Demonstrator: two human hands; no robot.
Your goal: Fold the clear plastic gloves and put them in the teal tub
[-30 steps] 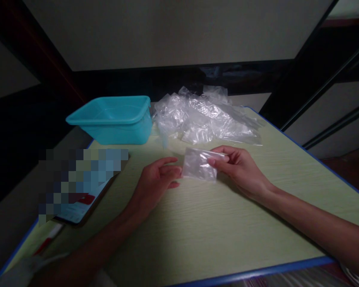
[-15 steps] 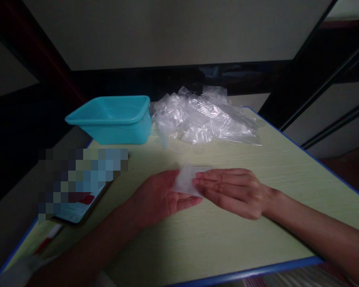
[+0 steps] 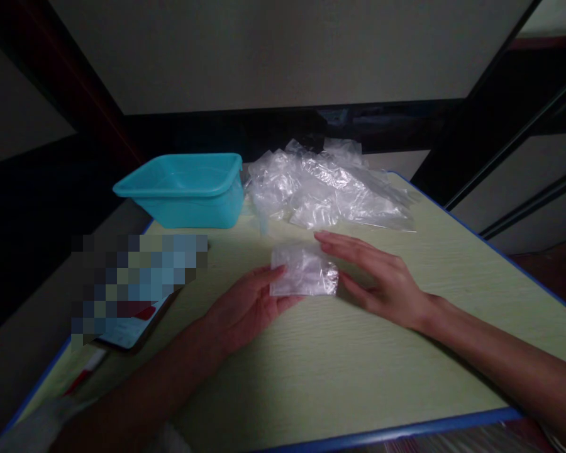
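A folded clear plastic bag (image 3: 306, 272) is held above the table by my left hand (image 3: 252, 299), the thumb on top and the fingers underneath. My right hand (image 3: 382, 277) is at the bag's right end, fingers stretched out and thumb apart from them. Its thumb tip comes close to the bag's right edge; whether they touch I cannot tell. Beyond both hands lies a heap of crumpled clear plastic bags (image 3: 321, 189).
At the back left stands a turquoise plastic basin (image 3: 193, 211). A phone (image 3: 127, 333), partly blurred out, lies on the left, with a red and white pen-like object (image 3: 87, 371) beside it. The pale table (image 3: 311, 377) has a blue edge.
My right hand has come off the bag, moved slightly back to the right and opened. The bag now shows flat and shiny in my left hand, whose thumb presses on it.
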